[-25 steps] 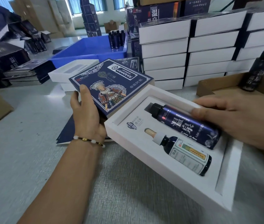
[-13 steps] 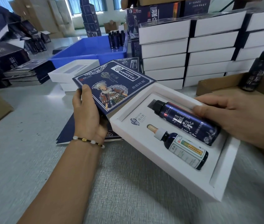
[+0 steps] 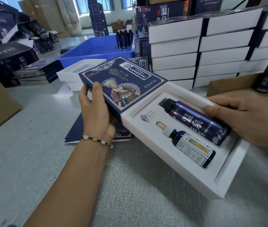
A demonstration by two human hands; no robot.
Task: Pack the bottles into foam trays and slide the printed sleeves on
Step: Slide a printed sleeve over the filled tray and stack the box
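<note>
Gripping the navy printed cardboard sleeve (image 3: 121, 84) by its near-left corner, the left hand (image 3: 95, 110) has its thumb lying along the top face and the other fingers curled underneath; a beaded bracelet (image 3: 98, 141) circles the wrist. The sleeve's open end meets the far-left end of the white foam tray (image 3: 167, 154), and its edge overlaps that end slightly, so most of the tray lies outside it. The tray is tilted, with its near-right corner low over the grey table (image 3: 31, 161).

2 bottles lie side by side in the tray's recess. The tall dark blue bottle with a black cap (image 3: 195, 122) lies in the far slot, and the small dropper bottle with a white label and beige bulb (image 3: 189, 145) lies in the near slot, both caps pointing towards the sleeve.

The right hand (image 3: 248, 118) holds the tray's far-right side, its thumb pressed on the tall bottle's body, fingers closed around the tray edge.

Flat navy sleeves (image 3: 80, 133) lie on the table beneath the left wrist. Behind stand a blue plastic crate (image 3: 97, 48) with dark bottles inside, an empty white tray (image 3: 74, 72), and stacks of white boxes (image 3: 203, 51).
</note>
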